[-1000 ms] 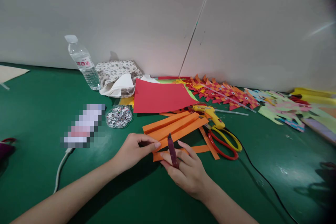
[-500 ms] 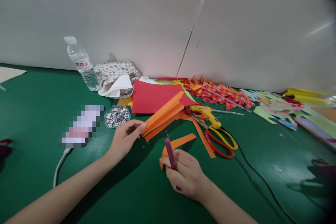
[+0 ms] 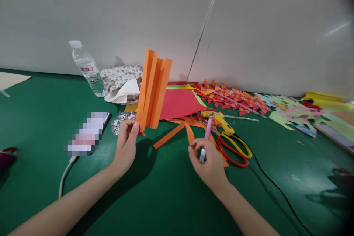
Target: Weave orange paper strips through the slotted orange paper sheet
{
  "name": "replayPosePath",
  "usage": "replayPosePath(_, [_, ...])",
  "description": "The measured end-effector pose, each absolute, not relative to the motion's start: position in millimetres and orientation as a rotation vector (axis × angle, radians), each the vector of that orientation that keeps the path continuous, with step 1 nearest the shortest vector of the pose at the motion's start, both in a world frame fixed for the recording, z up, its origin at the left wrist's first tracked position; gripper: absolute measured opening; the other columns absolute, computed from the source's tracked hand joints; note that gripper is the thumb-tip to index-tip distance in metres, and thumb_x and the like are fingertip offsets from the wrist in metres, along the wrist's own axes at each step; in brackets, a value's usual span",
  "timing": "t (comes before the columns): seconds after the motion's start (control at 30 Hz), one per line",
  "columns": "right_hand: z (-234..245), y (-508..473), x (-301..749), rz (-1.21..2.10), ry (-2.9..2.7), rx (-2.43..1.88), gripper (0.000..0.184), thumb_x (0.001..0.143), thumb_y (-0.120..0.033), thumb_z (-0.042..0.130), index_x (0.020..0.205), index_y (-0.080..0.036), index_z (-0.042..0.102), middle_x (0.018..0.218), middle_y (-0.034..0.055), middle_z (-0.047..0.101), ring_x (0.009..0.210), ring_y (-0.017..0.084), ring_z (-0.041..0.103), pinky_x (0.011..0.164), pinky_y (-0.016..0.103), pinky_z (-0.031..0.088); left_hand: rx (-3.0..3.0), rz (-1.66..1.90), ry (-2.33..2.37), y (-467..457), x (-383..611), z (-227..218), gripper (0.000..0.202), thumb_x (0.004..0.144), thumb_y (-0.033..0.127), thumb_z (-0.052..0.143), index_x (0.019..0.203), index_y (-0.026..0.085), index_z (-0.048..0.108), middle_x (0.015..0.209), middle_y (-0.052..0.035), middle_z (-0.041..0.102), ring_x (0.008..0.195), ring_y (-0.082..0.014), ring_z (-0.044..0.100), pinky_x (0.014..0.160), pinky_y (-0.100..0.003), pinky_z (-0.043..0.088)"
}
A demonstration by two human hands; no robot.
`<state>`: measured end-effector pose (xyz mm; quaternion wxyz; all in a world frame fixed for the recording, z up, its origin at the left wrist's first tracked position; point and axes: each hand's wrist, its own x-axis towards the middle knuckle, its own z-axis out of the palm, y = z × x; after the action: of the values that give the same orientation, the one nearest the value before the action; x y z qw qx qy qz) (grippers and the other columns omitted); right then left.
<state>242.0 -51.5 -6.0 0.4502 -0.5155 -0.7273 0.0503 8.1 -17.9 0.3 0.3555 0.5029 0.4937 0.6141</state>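
Note:
My left hand (image 3: pixel 127 143) pinches the lower left corner of a pleated orange paper sheet (image 3: pixel 153 92), held upright above the table. My right hand (image 3: pixel 208 164) is closed around a slim pink craft knife (image 3: pixel 209 128), its silver end poking out below the fingers. An orange paper strip (image 3: pixel 189 132) is also pinched between that thumb and forefinger. More loose orange strips (image 3: pixel 169 136) lie on the table between the hands. Behind them is a red paper sheet (image 3: pixel 182 103), partly covered by the pleated one.
Scissors (image 3: pixel 233 151) and a yellow glue gun (image 3: pixel 221 121) with a black cord lie right. Woven red-orange paper pieces (image 3: pixel 232 97) are piled behind. A water bottle (image 3: pixel 88 68), tissue pack (image 3: pixel 121 77), bag of googly eyes (image 3: pixel 119 121) and phone (image 3: pixel 88 132) stand left.
My left hand has raised the pleated orange sheet from a slant to upright. My right hand has moved right and a little forward with the knife and strip.

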Motion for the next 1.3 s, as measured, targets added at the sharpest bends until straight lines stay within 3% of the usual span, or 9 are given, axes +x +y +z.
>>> replayPosePath(0.1, [-9.5,-35.9,263.9,0.299,-1.597,-1.536,0.015,0.08,-0.022,0.06,0.08,-0.023,0.045,0.075,0.0016,0.063,0.056,0.016,0.058,0.052,0.027,0.047,1.3,1.585,1.265,-18.0,8.2,0.3,0.017,0.093,0.036,0.047,0.088,0.02,0.049,0.077,0.002,0.051,0.069,-0.0114,0.054,0.069,-0.023,0.046])
replayPosePath(0.3, [-3.3,-30.4,279.9,-0.005,-1.409,-1.488,0.023,0.077,-0.025,0.067,0.083,-0.023,0.046,0.113,0.0122,0.063,0.109,0.03,0.052,0.083,0.046,0.043,1.495,1.479,1.28,-21.6,7.9,0.7,0.016,0.094,0.033,0.044,0.088,0.02,0.05,0.076,0.0016,0.052,0.072,-0.012,0.053,0.07,-0.022,0.045])
replayPosePath(0.5, [1.5,-42.6,256.5,0.239,-1.524,-1.1,0.026,0.079,-0.018,0.066,0.087,-0.023,0.042,0.108,0.0123,0.066,0.105,0.026,0.061,0.091,0.046,0.045,1.817,1.079,1.189,-27.7,11.3,-1.9,0.013,0.094,0.03,0.045,0.093,0.021,0.054,0.085,-0.001,0.06,0.08,-0.0145,0.058,0.072,-0.024,0.046])
replayPosePath(0.6, [-1.2,-50.1,243.3,0.131,-1.629,-1.083,0.027,0.076,-0.024,0.069,0.082,-0.024,0.043,0.086,0.0064,0.066,0.079,0.022,0.066,0.071,0.036,0.054,2.069,0.807,1.027,-34.8,16.7,-4.1,0.015,0.094,0.024,0.043,0.098,0.022,0.057,0.096,-0.0028,0.064,0.088,-0.0158,0.06,0.079,-0.027,0.046])
replayPosePath(0.7, [-3.9,-56.2,231.6,0.004,-1.592,-1.176,0.032,0.073,-0.033,0.073,0.076,-0.024,0.042,0.061,-0.004,0.05,0.047,0.013,0.053,0.042,0.024,0.046,2.314,0.633,0.759,-41.7,22.4,-5.2,0.024,0.093,0.021,0.044,0.113,0.025,0.055,0.112,-0.0041,0.063,0.106,-0.0186,0.057,0.093,-0.033,0.043])
replayPosePath(0.77, [-4.8,-57.8,228.6,-0.066,-1.597,-1.187,0.033,0.074,-0.031,0.073,0.071,-0.024,0.04,0.055,-0.006,0.045,0.041,0.011,0.049,0.038,0.022,0.044,2.402,0.554,0.679,-44.2,24.5,-4.2,0.029,0.093,0.021,0.045,0.12,0.025,0.052,0.121,-0.0055,0.06,0.114,-0.0203,0.053,0.097,-0.036,0.041])
replayPosePath(0.97, [-5.5,-51.2,246.8,-0.242,-1.679,-0.964,0.018,0.078,-0.009,0.059,0.086,-0.025,0.055,0.088,0.0062,0.063,0.075,0.026,0.069,0.061,0.037,0.057,2.279,0.586,0.728,-44.5,21.0,4.5,0.031,0.093,0.025,0.044,0.123,0.025,0.052,0.12,-0.0069,0.061,0.11,-0.0212,0.056,0.095,-0.036,0.045])
replayPosePath(1.1, [-4.1,-48.9,249.8,-0.236,-2.002,-0.822,0.025,0.076,-0.001,0.049,0.084,-0.025,0.053,0.111,0.0076,0.067,0.1,0.026,0.065,0.082,0.044,0.054,1.906,0.67,0.699,-45.4,15.8,7.9,0.036,0.087,0.032,0.054,0.122,0.025,0.054,0.119,-0.0081,0.061,0.107,-0.0231,0.058,0.092,-0.037,0.047])
replayPosePath(1.3, [2.6,-50.6,239.4,-0.357,-2.202,-0.801,0.026,0.076,0.001,0.044,0.084,-0.023,0.051,0.104,0.0107,0.07,0.093,0.021,0.064,0.08,0.039,0.052,1.518,0.625,0.677,-38.4,11.0,10.2,0.049,0.077,0.049,0.062,0.117,0.019,0.059,0.115,-0.0121,0.062,0.095,-0.0245,0.06,0.076,-0.034,0.049])
